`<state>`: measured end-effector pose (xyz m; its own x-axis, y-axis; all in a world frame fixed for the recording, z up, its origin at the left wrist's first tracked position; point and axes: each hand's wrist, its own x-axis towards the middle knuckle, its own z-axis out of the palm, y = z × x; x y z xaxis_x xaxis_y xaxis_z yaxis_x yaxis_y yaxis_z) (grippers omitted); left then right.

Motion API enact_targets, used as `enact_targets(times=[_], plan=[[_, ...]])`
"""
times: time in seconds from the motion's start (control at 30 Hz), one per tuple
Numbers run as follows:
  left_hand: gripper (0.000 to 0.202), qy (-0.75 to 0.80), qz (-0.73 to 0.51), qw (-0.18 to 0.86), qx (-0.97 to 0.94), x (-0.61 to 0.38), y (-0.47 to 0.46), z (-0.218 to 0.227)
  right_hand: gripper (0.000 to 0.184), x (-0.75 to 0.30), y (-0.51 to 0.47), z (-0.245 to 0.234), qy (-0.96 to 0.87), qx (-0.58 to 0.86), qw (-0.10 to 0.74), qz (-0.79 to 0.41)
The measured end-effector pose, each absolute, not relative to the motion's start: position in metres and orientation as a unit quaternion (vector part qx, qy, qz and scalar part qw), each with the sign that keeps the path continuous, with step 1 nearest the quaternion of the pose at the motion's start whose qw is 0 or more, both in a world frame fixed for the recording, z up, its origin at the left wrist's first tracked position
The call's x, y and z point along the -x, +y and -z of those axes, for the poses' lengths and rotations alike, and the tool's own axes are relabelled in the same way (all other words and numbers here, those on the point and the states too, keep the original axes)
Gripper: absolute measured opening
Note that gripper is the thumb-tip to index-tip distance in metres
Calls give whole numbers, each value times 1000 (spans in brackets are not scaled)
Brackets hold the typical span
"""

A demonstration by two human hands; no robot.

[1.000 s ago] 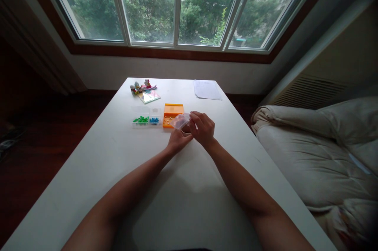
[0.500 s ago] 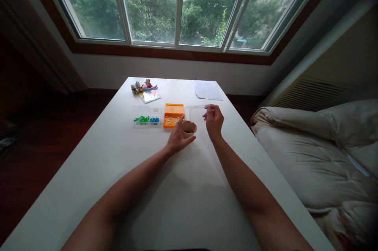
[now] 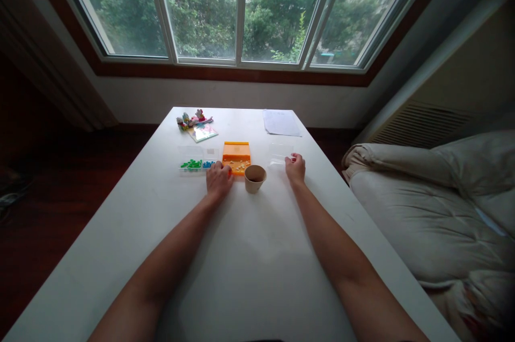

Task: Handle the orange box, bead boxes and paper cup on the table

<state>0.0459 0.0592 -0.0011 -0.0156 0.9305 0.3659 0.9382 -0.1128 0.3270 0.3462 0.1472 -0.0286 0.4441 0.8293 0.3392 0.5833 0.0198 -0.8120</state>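
Two hands lowered to worktop (image 3: pixel 249 256): left hand (image 3: pixel 219 178) now curled at orange tray (image 3: pixel 236 157), off cup (image 3: pixel 255 178); right hand (image 3: pixel 295 168) setting down clear lid (image 3: pixel 280 153), still pinching it.

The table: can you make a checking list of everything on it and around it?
Surface: white table, matte.
Job's things: orange tray with small pieces; paper cup upright beside it; clear lid.
Clutter: clear box of green and blue pieces; toy figures; booklet; paper sheet.
Grips: left hand at the tray's near-left corner; right hand touching the lid.
Cables: nothing seen.
Surroundings: window, trees outside, bedding on the right.
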Motion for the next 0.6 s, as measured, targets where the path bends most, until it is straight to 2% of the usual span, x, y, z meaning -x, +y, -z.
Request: enact_targets(times=[0.17,0.3,0.6], plan=[[10,-658,259,29,706,-44,61,4,34,-336,134,13,-536,656,531,28],[10,-647,296,34,702,-44,64,4,26,-321,114,-12,-577,592,556,83],[7,-601,398,17,693,-53,59,-12,23,-297,98,-39,-635,517,572,-36]])
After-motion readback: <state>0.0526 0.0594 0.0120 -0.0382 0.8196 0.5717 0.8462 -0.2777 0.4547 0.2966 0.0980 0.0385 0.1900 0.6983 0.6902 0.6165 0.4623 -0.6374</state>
